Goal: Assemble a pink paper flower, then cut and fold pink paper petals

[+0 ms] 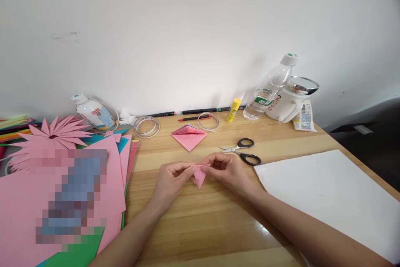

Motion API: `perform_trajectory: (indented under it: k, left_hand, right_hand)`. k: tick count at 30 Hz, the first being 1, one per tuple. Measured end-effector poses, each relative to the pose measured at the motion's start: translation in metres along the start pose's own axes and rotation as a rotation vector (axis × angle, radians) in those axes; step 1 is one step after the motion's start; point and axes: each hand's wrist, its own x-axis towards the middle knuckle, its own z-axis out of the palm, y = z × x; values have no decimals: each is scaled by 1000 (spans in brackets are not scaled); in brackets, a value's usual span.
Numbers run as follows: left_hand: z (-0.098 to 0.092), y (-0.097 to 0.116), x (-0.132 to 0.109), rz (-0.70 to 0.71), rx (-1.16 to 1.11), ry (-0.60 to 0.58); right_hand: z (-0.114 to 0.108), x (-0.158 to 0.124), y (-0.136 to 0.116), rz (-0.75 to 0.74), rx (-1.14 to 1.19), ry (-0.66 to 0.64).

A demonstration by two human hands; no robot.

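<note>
A small folded piece of pink paper (200, 176) is held between both hands above the wooden table, its pointed end hanging down. My left hand (175, 179) pinches its left side between thumb and fingers. On the right side, my right hand (226, 171) grips it the same way. Just beyond them lies a stack of folded pink paper (188, 138), fanned at its top edge. Black-handled scissors (242, 150) rest to the right of the stack, blades pointing left toward it.
At left are sheets of pink paper (115, 175), a pink paper star (53, 135) and a white bottle (96, 113). Along the wall stand a yellow glue stick (233, 111), a water bottle (265, 92) and a white mug (286, 102). White paper (331, 196) covers the right side.
</note>
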Motion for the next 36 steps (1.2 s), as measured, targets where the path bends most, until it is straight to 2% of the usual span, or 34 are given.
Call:
perform_trajectory:
  k: [18, 24, 30, 36]
  left_hand:
    - [5, 6, -7, 97, 93, 12]
    - [7, 5, -7, 32, 38, -71]
    - [7, 7, -3, -13, 9, 35]
    - [7, 6, -3, -15, -54, 1]
  right_hand:
    - [3, -6, -2, 17, 78, -69]
    - [3, -7, -3, 71, 64, -79]
    - [4, -4, 3, 68, 151, -63]
    - [4, -4, 2, 67, 169, -41]
